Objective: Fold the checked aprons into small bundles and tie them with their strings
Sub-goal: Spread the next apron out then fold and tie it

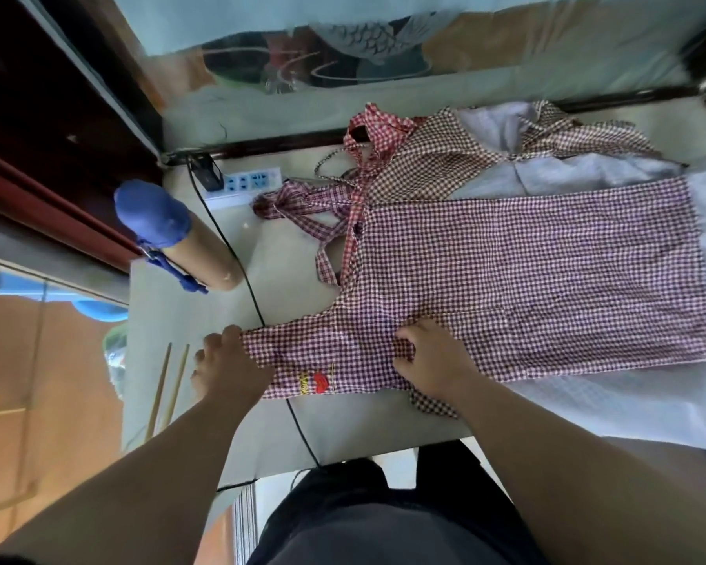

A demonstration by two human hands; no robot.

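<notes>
A purple-and-white checked apron [526, 271] lies folded lengthwise across the table, bib end toward me with a red and yellow emblem [321, 383]. Its strings [302, 205] trail in a loose tangle at the far left. My left hand [225, 364] holds the bib's left edge. My right hand [428, 356] pinches a fold of the cloth near the middle of the near edge. A brown checked apron [437, 157] and a red checked one [373, 130] lie crumpled behind it.
A black cable [241, 263] runs from a white power strip [245, 182] under the apron to the table's near edge. A cardboard tube capped in blue [168, 234] lies left. Two chopsticks [168, 385] rest near the left edge. White cloth [587, 405] covers the right side.
</notes>
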